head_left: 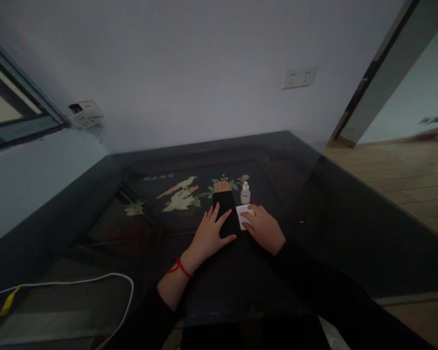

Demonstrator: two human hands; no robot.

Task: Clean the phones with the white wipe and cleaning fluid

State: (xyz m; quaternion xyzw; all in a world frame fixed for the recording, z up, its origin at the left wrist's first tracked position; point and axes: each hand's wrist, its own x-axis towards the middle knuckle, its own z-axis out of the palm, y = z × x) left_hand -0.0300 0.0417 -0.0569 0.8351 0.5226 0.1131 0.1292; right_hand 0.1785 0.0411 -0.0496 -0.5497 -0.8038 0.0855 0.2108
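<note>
My left hand (212, 232) lies with spread fingers on a flat black rectangular object (224, 199), shaped like a phone or small tablet; its kind is not clear. A red cord bracelet (181, 266) circles that wrist. My right hand (264, 226) is bent over a white square cloth or pad (242, 210), with the thumb and fingers pressed on it. The white piece lies right at the black object's right edge. Just beyond it stands a small clear dropper bottle (245, 193) with a white cap, upright and touched by neither hand.
The dark glossy table (299, 184) bears a bird-and-flower picture (180, 197). A white cable (95, 279) with a yellow tag (9, 301) curves at the lower left. Behind stands a pale wall (190, 73) with sockets (300, 78); a window (14, 97) is at the left.
</note>
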